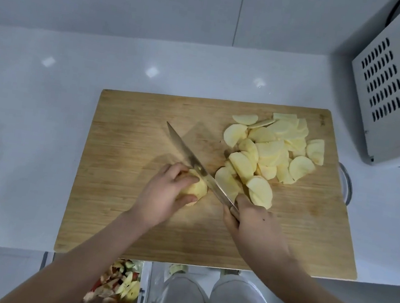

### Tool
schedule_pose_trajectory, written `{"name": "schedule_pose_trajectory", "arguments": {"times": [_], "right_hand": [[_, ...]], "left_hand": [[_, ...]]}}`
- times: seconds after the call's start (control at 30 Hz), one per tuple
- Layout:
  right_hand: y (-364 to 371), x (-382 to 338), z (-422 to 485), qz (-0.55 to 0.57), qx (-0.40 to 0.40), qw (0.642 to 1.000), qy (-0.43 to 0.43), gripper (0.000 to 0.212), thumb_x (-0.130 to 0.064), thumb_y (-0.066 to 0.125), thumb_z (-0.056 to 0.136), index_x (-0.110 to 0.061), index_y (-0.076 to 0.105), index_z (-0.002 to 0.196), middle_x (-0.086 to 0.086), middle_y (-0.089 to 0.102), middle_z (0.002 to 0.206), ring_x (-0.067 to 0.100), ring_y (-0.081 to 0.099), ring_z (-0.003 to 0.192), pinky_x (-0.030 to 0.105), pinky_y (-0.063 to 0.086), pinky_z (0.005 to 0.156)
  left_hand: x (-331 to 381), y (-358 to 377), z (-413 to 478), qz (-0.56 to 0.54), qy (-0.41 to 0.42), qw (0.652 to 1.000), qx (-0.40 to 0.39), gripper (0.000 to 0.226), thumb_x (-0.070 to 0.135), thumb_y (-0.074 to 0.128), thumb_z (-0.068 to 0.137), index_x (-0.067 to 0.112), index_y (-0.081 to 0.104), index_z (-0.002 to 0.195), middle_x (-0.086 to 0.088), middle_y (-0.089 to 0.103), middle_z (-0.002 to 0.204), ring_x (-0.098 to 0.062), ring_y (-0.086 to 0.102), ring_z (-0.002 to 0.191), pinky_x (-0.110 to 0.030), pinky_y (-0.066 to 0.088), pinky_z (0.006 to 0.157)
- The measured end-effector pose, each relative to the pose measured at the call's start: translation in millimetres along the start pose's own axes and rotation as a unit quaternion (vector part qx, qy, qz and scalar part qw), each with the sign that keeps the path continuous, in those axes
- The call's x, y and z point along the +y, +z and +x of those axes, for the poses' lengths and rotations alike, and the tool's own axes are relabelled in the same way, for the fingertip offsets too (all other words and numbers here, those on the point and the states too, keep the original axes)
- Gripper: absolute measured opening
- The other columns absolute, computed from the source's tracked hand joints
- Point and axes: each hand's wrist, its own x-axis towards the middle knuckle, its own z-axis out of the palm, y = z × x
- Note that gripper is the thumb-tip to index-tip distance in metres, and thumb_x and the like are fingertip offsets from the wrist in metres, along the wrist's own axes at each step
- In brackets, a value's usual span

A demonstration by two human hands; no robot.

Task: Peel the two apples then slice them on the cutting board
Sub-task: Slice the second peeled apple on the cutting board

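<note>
Left hand (163, 192) clamps the peeled apple piece (195, 189): firm, wet, likely slippery. Right hand (255, 224), at its 3 o'clock, grips the knife (192, 160) handle.

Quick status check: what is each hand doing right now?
Left hand: closed on the peeled apple piece, steadying it on the cutting board.
Right hand: grip closed on the knife.

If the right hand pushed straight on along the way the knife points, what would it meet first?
Most likely the peeled apple piece pinned by the left hand: the knife in the right hand already rests against it. Beyond lies bare cutting board; depth is uncertain.
</note>
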Motion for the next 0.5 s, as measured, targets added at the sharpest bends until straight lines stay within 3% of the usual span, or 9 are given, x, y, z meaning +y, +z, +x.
{"name": "schedule_pose_trajectory", "arguments": {"times": [0.37, 0.5], "right_hand": [[15.8, -1.1, 21.2, -0.01, -0.037, 0.999, 0.006, 0.023, -0.037, 0.034, 0.099, -0.018, 0.033, 0.086, -0.001, 0.048, 0.074, 0.021, 0.046, 0.066, 0.029, 0.034, 0.059], [17.1, 7.6, 30.1, 0.032, -0.03, 0.999, 0.028, 0.026, -0.037, 0.038, 0.099, -0.02, 0.035, 0.079, -0.006, 0.042, 0.064, 0.013, 0.043, 0.058, 0.027, 0.03, 0.051]], "left_hand": [[-5.1, 4.2, -0.8, -0.008, 0.024, 1.0, 0.005, 0.04, 0.028, 0.085, 0.067, 0.013, 0.073, 0.103, -0.012, 0.063, 0.107, -0.032, 0.063, 0.089, -0.039, 0.055, 0.077], [-3.8, 1.8, -1.5, 0.0, 0.025, 1.0, 0.005, 0.04, 0.026, 0.085, 0.067, 0.013, 0.073, 0.102, -0.013, 0.063, 0.107, -0.032, 0.063, 0.09, -0.04, 0.056, 0.077]]}}
